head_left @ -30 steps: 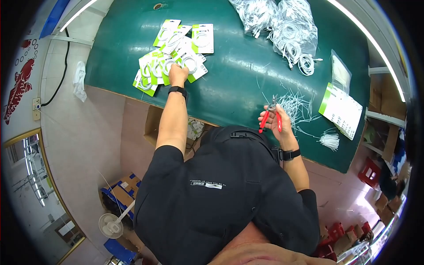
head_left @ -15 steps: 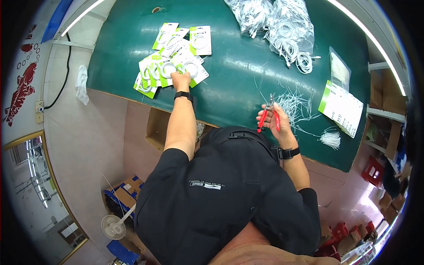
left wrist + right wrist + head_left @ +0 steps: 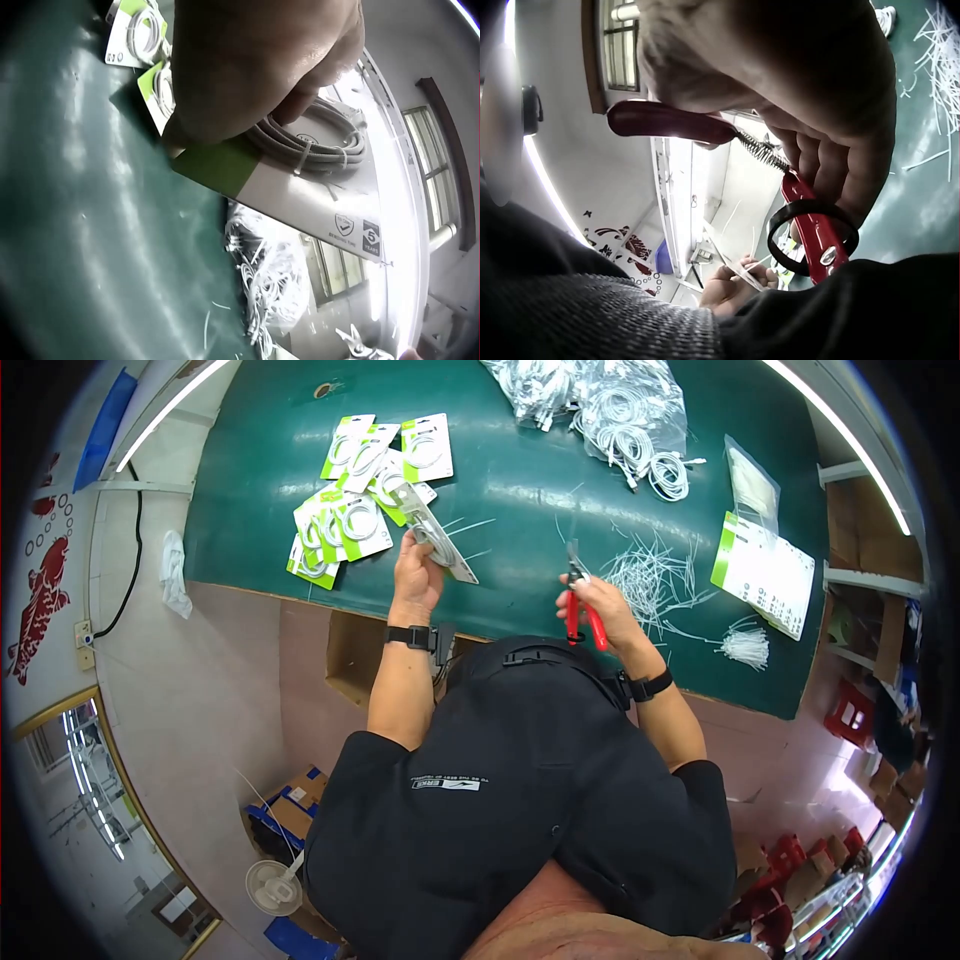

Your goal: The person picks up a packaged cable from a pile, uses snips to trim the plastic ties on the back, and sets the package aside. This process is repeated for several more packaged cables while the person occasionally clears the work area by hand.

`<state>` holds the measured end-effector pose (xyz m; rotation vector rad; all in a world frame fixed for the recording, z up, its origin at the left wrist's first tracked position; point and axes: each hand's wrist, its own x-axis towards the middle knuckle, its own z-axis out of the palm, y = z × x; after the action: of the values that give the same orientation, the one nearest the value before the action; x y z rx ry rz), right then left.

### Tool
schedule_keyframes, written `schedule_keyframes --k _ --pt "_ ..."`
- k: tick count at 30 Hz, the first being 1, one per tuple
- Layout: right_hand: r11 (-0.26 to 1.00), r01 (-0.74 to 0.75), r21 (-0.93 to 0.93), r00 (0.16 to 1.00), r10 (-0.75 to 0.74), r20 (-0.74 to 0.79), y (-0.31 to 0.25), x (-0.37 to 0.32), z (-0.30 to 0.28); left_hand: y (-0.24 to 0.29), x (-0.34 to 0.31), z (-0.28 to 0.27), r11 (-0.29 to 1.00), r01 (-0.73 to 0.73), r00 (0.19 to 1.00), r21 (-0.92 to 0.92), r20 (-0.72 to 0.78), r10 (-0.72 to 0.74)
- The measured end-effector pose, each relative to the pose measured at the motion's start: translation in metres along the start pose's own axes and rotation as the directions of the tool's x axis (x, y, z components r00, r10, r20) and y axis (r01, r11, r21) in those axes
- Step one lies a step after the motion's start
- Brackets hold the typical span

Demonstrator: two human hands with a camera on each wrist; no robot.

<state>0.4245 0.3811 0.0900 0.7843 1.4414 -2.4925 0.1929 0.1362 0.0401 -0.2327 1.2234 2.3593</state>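
Note:
My left hand (image 3: pixel 413 582) holds up a white and green packaging card with a coiled cable (image 3: pixel 443 546), tilted over the table's near side. In the left wrist view the grey-white coil (image 3: pixel 330 154) is fixed to the card by small ties, with the thumb on the green end. Thin white tie tails (image 3: pixel 470 523) stick out from the card toward the right. My right hand (image 3: pixel 610 615) grips red-handled cutters (image 3: pixel 573 605), blades pointing away from the body. The right wrist view shows their handles (image 3: pixel 671 124) spread, with a spring between them and a black ring on one.
More carded cables (image 3: pixel 340 530) lie overlapped at the left of the green table (image 3: pixel 520 450). Cut tie pieces (image 3: pixel 650 585) are scattered at the right, near a bundle of ties (image 3: pixel 745 648) and a stack of cards (image 3: pixel 765 575). Bagged cables (image 3: pixel 610 410) lie at the back.
My left hand has lifted one carded cable off the pile and brought it to the right, tilted up. The right hand with the cutters has shifted slightly left, and the head view has turned a little.

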Motion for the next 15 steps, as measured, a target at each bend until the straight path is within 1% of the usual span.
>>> schedule_keyframes --k 1,2,3,4,5,6,7,9,10,13,15 --pt "0.995 0.042 -0.086 0.999 -0.039 0.038 -0.003 -0.002 0.007 -0.004 -0.002 0.007 0.999 0.035 0.993 -0.03 0.11 -0.031" --pt "0.996 0.039 -0.084 0.999 -0.037 0.023 -0.007 -0.006 0.013 -0.01 -0.005 0.013 0.995 0.076 0.974 -0.059 0.219 -0.061" --pt "0.966 0.114 -0.234 0.993 -0.103 0.06 -0.013 -0.01 0.02 -0.015 -0.008 0.02 0.99 0.118 0.942 -0.083 0.325 -0.085" --pt "0.907 0.19 -0.375 0.981 -0.162 0.107 -0.019 -0.013 0.027 -0.019 -0.009 0.028 0.988 0.13 0.938 -0.08 0.333 -0.096" --pt "0.825 0.262 -0.502 0.965 -0.209 0.16 -0.024 -0.017 0.033 -0.022 -0.012 0.037 0.983 0.16 0.912 -0.094 0.396 -0.11" --pt "0.829 0.253 -0.498 0.967 -0.209 0.143 -0.029 -0.021 0.037 -0.026 -0.014 0.045 0.976 0.192 0.881 -0.106 0.456 -0.124" --pt "0.788 0.283 -0.547 0.959 -0.224 0.173 -0.036 -0.025 0.041 -0.03 -0.017 0.053 0.968 0.224 0.846 -0.116 0.515 -0.134" --pt "0.695 0.345 -0.631 0.939 -0.246 0.242 -0.042 -0.029 0.046 -0.035 -0.02 0.066 0.969 0.231 0.831 -0.093 0.536 -0.146" --pt "0.703 0.338 -0.626 0.941 -0.247 0.231 -0.041 -0.029 0.047 -0.037 -0.023 0.07 0.971 0.224 0.822 -0.079 0.55 -0.146" --pt "0.634 0.432 -0.641 0.9 -0.341 0.269 -0.036 -0.031 0.046 -0.044 -0.028 0.076 0.971 0.234 0.804 -0.059 0.573 -0.159" --pt "0.646 0.424 -0.635 0.904 -0.343 0.254 -0.035 -0.032 0.045 -0.047 -0.028 0.078 0.969 0.24 0.791 -0.055 0.59 -0.162"
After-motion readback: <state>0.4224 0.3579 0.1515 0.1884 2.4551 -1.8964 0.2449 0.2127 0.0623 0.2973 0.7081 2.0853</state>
